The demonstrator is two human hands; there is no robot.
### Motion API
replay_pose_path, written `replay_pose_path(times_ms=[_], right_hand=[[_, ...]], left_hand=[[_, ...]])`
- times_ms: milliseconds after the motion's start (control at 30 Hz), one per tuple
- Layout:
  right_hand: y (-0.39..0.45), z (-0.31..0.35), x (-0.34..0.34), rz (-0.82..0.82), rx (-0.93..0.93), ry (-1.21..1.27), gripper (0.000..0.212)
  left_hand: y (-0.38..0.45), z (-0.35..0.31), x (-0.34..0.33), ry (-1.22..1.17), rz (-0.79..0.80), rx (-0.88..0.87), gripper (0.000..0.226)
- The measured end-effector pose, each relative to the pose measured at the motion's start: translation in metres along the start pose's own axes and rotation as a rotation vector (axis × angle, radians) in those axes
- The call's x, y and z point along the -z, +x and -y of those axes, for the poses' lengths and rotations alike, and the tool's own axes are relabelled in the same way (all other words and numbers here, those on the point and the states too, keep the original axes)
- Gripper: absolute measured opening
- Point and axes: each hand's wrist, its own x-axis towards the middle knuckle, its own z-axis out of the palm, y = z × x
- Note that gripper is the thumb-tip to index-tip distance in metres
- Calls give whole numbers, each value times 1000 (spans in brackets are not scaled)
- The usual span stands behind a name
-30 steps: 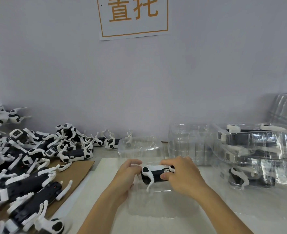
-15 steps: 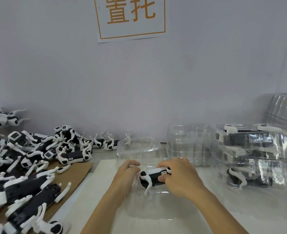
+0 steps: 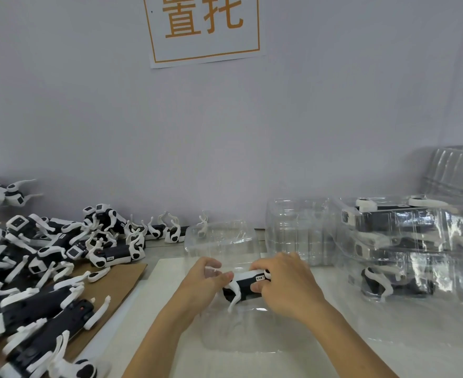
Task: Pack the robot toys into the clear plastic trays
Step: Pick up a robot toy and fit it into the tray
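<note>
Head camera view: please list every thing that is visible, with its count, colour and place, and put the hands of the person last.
held robot toy: one, black and white, centre, over a clear tray
open clear tray: one, transparent, on the white mat below the hands
loose robot toys: many, count unclear, black and white, piled at left
cardboard sheet: one, brown, under the pile
packed trays: a stack, count unclear, clear with toys inside, at right
empty trays: several, clear, behind the hands
wall sign: one, white with orange characters, top
left hand: one, holds the toy's left end
right hand: one, grips the toy's right end
</note>
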Motion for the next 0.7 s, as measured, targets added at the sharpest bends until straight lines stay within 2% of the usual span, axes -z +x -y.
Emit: replay_pose_path(times_ms=[100,233,400,467,600,700], right_hand=[[-1,2,-1,-7,7,-34,26],[-3,3,1,17,-4,-38,28],[-3,5,15,92,-49,127,43],[-3,4,28,126,-55,161,43],[-3,1,56,143,-75,5,32],[-5,5,63,223,-141,-93,35]], left_hand=[[1,-1,-4,26,-54,-9,21],[4,-1,-2,71,-36,-18,23],[3,2,1,6,-35,-6,26],[3,2,2,-24,-35,-2,28],[3,2,2,-55,-33,1,30],[2,2,2,-47,-34,-4,30]])
